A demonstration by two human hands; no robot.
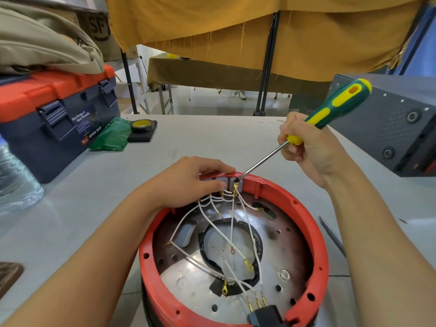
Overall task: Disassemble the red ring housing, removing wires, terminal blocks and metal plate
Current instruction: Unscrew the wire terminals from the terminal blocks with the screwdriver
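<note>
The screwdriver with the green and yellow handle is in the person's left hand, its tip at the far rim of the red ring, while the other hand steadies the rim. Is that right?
Not quite. The head view shows the screwdriver in the right hand. Its tip is at the far rim of the red ring, and the left hand steadies that rim.

We seem to be in a workshop: a grey workbench (70, 208) carries a blue-and-orange toolbox (54, 114), a roll of tape (142, 125) and a perforated metal case (389, 128). Mustard cloth (236, 31) drapes metal-framed tables (266, 67) behind, perhaps other benches.
</note>
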